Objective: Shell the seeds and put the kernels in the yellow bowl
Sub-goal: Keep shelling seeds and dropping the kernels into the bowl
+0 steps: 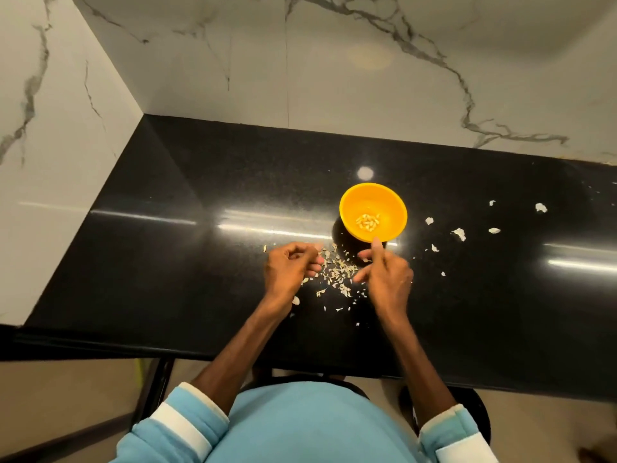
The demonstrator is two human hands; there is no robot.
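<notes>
Right hand [387, 275]: index finger [377, 245] straight, tip at the near rim of the yellow bowl [370, 197]; thumb splayed left, other fingers loose. No visible pinch and nothing seen in it, though a kernel would be too small to rule out. Left hand [288, 267]: fingers curled into the palm. Can't tell if it's holding seeds. Between the hands, on the black counter [200, 262], is the pile of shell bits and maybe unshelled seeds [337, 270], near both hands and slightly nearer the left fingertips. The bowl is straight ahead of the right hand, just beyond the pile, with a small cluster of kernels [367, 222] at the bottom. Key geometry: the right hand owns the bowl, a short reach forward; the left would have to cross over the pile. My read is early progress, few kernels so far. Larger husk scraps [459, 233] are scattered well right of the bowl.
</notes>
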